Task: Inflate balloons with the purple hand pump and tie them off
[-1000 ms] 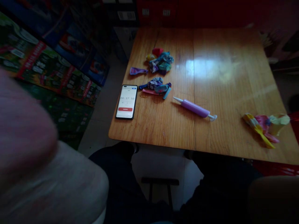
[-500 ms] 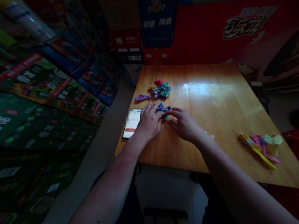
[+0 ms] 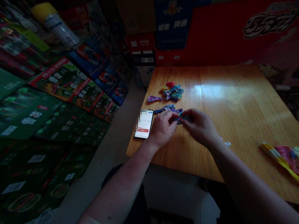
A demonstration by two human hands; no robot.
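Note:
Between my two hands is a blue balloon [image 3: 179, 119], uninflated and mostly covered by fingers. My left hand [image 3: 163, 127] pinches it from the left with closed fingertips. From the other side my right hand [image 3: 201, 126] grips it between thumb and fingers. Just beyond my left hand lie limp blue and purple patterned balloons [image 3: 167, 108]. Farther back is a heap of deflated balloons [image 3: 173, 93] in teal, yellow and red, with one purple balloon [image 3: 154, 98] to its left. A lit phone [image 3: 144, 124] rests beside my left wrist.
The wooden table [image 3: 224, 112] fills the middle. Yellow and pink balloons [image 3: 281, 157] lie at its right side. A small white item [image 3: 226, 142] is partly behind my right forearm. Stacked green cartons [image 3: 56, 124] line the left; boxes [image 3: 142, 46] stand behind the table.
My hands have come away from the small patterned group with the blue balloon, now held between them nearer to me. The view has turned left, shifting everything rightward.

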